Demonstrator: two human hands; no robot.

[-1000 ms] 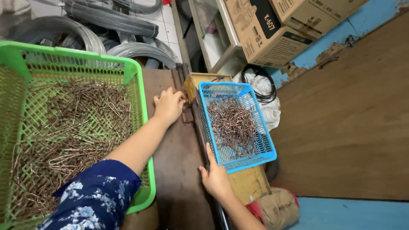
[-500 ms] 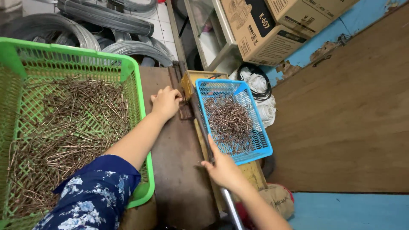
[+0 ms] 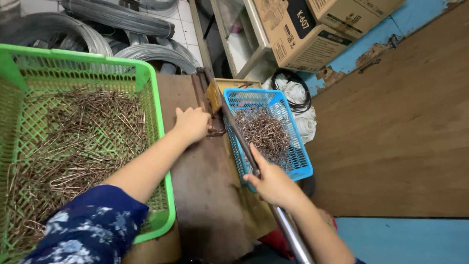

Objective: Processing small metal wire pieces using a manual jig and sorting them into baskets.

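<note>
My left hand (image 3: 192,123) rests closed on the brown wooden bench (image 3: 205,195), holding a bent brown wire piece (image 3: 216,131) against the base of a metal lever tool. My right hand (image 3: 273,183) grips the long metal lever handle (image 3: 239,139), which runs from the tool head (image 3: 213,95) down toward me. A large green plastic basket (image 3: 151,122) to my left holds several long brown wire pieces. A small blue plastic basket (image 3: 298,161) to the right of the lever holds a heap of short bent wire pieces (image 3: 266,132).
Coils of grey steel wire (image 3: 73,29) lie on the tiled floor beyond the green basket. Cardboard boxes (image 3: 303,34) stand at the top right beside a wooden board wall (image 3: 405,122). White cord and black cable (image 3: 298,90) sit behind the blue basket.
My right hand has taken hold of the lever handle and swung it down across the blue basket's left edge. My left hand stays at the tool's base.
</note>
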